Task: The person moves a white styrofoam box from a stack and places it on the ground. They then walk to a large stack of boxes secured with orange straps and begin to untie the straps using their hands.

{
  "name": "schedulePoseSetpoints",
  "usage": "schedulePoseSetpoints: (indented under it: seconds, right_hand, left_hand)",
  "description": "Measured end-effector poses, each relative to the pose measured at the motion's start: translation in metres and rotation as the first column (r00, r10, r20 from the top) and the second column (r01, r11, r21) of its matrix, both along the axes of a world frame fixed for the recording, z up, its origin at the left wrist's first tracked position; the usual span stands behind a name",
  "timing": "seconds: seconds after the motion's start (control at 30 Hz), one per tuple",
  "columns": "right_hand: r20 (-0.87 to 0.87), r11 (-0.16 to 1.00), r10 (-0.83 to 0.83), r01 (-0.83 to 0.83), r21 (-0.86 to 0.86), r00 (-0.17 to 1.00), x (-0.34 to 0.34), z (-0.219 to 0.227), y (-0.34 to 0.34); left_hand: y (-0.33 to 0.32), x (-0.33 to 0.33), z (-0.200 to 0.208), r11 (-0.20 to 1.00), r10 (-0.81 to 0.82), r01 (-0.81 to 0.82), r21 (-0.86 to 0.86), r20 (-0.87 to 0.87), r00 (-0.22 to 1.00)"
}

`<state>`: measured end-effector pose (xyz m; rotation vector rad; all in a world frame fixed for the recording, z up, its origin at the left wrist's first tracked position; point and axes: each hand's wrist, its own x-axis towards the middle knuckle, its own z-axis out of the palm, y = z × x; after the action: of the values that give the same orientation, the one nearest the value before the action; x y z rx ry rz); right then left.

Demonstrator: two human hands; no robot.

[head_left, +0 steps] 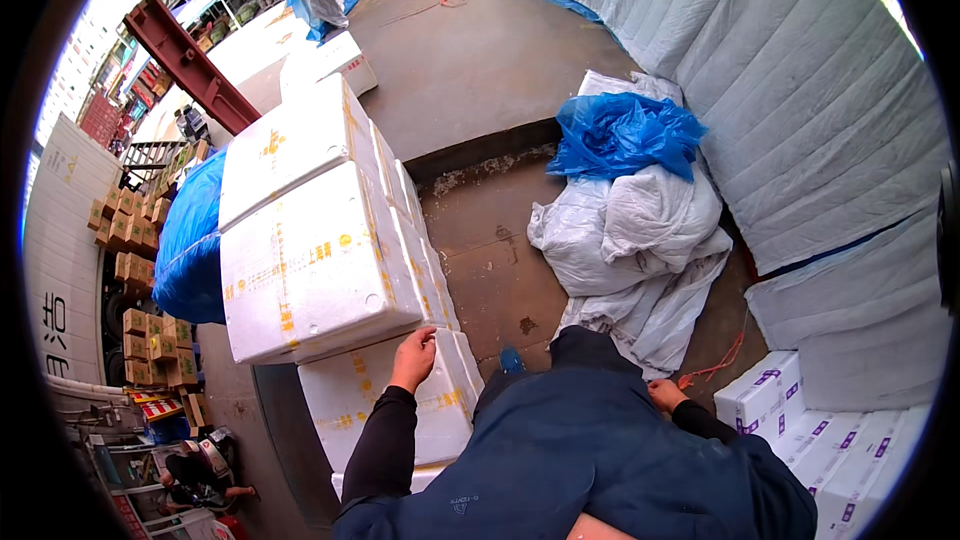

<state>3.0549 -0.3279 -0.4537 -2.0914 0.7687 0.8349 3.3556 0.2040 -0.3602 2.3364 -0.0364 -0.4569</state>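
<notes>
My left hand (412, 361) is closed, its fingers curled together above a white foam box (385, 392) low in the stack; nothing shows in it. Just beyond it sits a larger white foam box (305, 265) with yellow tape, and another foam box (290, 148) stands past that one. At my right side, my right hand (665, 396) hangs by the lower end of a crumpled grey quilted blanket (640, 240). Its fingers are partly hidden, so whether it grips anything cannot be told. Blue plastic sheeting (628, 132) lies bunched on the blanket.
Quilted grey covers (790, 90) line the right wall. White cartons (765, 395) with purple marks stand at lower right, near an orange rope (715, 370). A raised brown floor (470, 70) lies ahead. Left of the stack are a blue-covered bundle (190, 240) and brown cartons (130, 225).
</notes>
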Motion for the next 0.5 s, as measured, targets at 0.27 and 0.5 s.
schedulePoseSetpoints:
  seconds: [0.27,0.5]
  right_hand:
    - [-0.177,0.951,-0.148,0.189,0.244,0.973,0.238,-0.032,-0.019]
    - [0.092,0.81,0.534,-0.477,-0.34,0.841,0.531,-0.151,-0.083]
  left_hand:
    - [-0.074,0.193,-0.01,0.964,-0.119,0.125,-0.236,0.041,0.992]
    - [-0.072,0.351,-0.01,0.994,-0.064,0.05,-0.093,-0.154,0.986]
